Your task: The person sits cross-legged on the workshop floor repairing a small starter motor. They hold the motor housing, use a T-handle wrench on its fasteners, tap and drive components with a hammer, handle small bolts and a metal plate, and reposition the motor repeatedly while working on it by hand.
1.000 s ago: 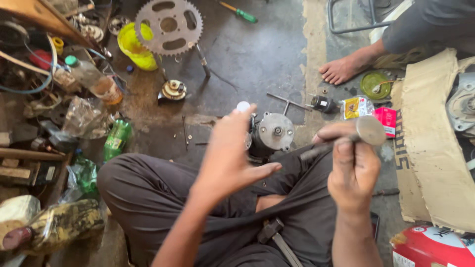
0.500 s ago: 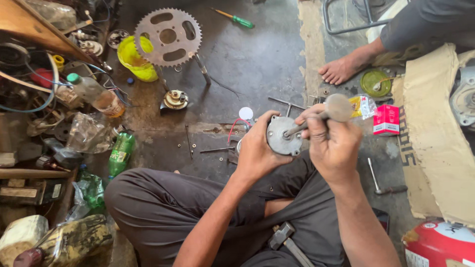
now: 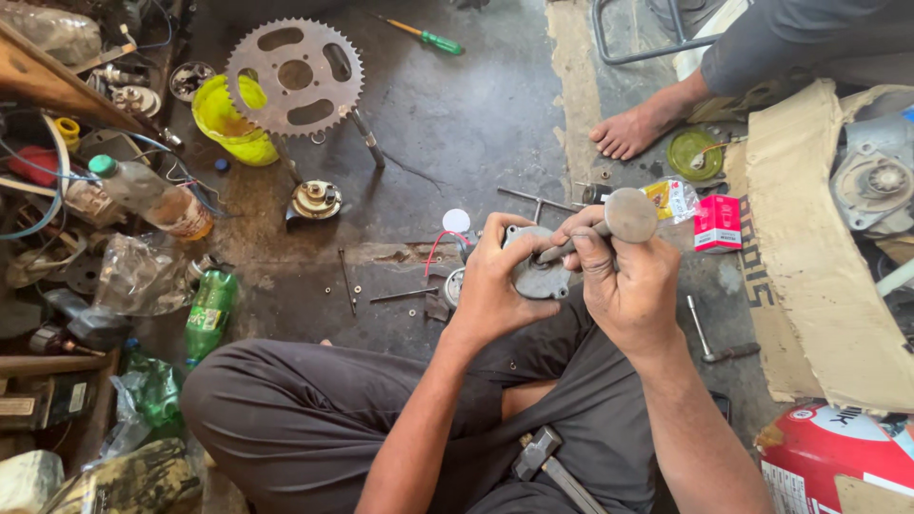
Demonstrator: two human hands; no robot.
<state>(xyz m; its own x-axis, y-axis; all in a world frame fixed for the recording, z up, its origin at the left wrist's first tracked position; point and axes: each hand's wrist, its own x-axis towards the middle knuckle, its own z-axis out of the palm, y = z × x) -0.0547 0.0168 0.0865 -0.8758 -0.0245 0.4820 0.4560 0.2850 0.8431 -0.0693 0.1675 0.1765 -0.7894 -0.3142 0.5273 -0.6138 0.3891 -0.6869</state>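
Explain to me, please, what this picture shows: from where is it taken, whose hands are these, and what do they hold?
The camera sits on a person's head and looks down at crossed legs on a workshop floor. The left hand holds a round grey metal part. The right hand grips a tool with a round metal knob, its tip on that part. On the floor lie a large sprocket, a yellow bowl, a green bottle, a green-handled screwdriver and a red box. The bare foot belongs to another person.

— How is the light?
— Soft, even daylight, brightest at the upper right; shadows are faint.
— Sharp?
— Mostly sharp, no glare. Edges bow slightly from the wide lens.
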